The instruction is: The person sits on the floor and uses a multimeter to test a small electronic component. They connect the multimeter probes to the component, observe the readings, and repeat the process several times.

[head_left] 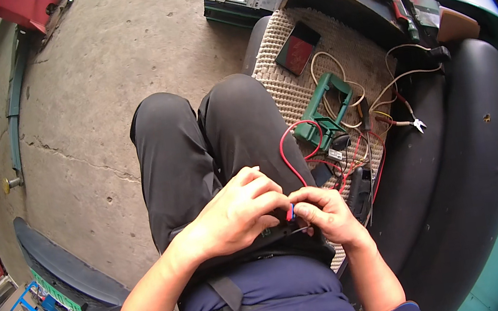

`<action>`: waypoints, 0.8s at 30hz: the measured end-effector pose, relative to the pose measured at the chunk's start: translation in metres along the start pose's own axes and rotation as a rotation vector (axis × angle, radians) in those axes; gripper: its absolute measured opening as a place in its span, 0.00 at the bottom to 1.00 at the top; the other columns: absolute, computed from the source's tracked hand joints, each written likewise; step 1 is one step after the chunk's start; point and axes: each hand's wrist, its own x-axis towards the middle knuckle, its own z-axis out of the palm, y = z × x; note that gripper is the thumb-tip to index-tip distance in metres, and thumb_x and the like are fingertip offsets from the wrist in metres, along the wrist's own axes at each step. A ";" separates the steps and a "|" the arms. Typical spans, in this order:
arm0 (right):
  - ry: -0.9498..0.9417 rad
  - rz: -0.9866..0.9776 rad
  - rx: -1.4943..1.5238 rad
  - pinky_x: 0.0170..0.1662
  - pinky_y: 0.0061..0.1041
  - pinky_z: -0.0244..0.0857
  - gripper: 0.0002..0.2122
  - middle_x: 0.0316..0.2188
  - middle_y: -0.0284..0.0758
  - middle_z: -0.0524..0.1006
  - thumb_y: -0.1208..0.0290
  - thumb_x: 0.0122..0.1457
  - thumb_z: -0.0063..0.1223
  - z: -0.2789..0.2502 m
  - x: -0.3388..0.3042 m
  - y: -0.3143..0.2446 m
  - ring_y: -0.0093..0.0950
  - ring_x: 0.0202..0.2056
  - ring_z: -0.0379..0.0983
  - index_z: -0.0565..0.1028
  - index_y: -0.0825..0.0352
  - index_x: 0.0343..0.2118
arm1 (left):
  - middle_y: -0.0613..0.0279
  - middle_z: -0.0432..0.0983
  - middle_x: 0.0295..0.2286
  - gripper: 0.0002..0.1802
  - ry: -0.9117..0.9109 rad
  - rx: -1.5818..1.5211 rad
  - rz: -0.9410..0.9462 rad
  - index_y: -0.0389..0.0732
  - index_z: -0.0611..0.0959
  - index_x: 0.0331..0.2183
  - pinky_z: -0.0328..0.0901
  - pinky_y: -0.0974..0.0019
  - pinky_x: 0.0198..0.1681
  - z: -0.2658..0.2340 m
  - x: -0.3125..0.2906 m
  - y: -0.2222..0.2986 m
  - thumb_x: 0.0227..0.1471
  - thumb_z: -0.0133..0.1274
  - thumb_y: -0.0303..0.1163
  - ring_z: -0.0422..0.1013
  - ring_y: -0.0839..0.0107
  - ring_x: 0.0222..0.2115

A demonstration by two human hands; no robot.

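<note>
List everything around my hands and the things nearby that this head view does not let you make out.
All in the head view:
Full shape of the small red-and-blue piece: partly covered by the bare left hand and bare right hand.
Lower end of the thin red cable: hidden behind the right hand.
Markings on the small white label: too small.
Rest of the bright red object: cut off by the upper edge.

The thin, looping cable (pixel 282 150) was red, the rectangular plastic frame (pixel 309 133) dark green, the woven mat (pixel 276 89) beige with knobbly rows.
</note>
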 end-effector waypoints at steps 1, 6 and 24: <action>0.008 0.014 0.027 0.29 0.19 0.69 0.12 0.34 0.28 0.83 0.68 0.76 0.60 0.003 0.002 -0.005 0.15 0.28 0.74 0.83 0.69 0.55 | 0.64 0.80 0.42 0.15 -0.007 0.023 0.003 0.45 0.88 0.41 0.68 0.47 0.66 0.000 0.001 0.002 0.50 0.73 0.26 0.74 0.57 0.45; -0.047 0.046 -0.068 0.27 0.18 0.66 0.11 0.28 0.25 0.78 0.62 0.78 0.57 -0.002 0.010 -0.015 0.14 0.25 0.71 0.80 0.66 0.50 | 0.63 0.80 0.43 0.16 -0.001 0.173 0.107 0.46 0.89 0.43 0.73 0.52 0.59 0.005 0.001 -0.001 0.50 0.72 0.28 0.76 0.56 0.47; -0.119 0.050 -0.084 0.31 0.21 0.63 0.11 0.30 0.25 0.78 0.64 0.78 0.55 -0.003 0.023 -0.024 0.14 0.29 0.68 0.80 0.67 0.42 | 0.65 0.81 0.37 0.12 0.044 0.440 0.334 0.44 0.89 0.39 0.76 0.51 0.58 0.017 -0.003 0.000 0.49 0.65 0.30 0.78 0.61 0.43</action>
